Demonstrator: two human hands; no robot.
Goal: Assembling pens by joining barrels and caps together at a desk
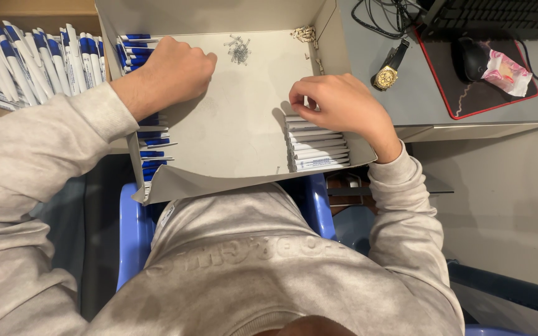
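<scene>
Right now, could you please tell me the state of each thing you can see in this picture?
Left hand: closed, resting on the blue pen parts.
Right hand: fingers curled on the white barrels.
White barrels: stacked in a neat row.
Box: open, tilted on the lap.
Springs: loose in a small pile.
Watch: off the wrist, lying on the desk.

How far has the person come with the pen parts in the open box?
Done: a pile of finished blue and white pens lies left of the cardboard box. In hand: the left hand rests on the blue parts, and the right hand picks at the row of white barrels. Left: both rows and the small springs are unused.
</scene>
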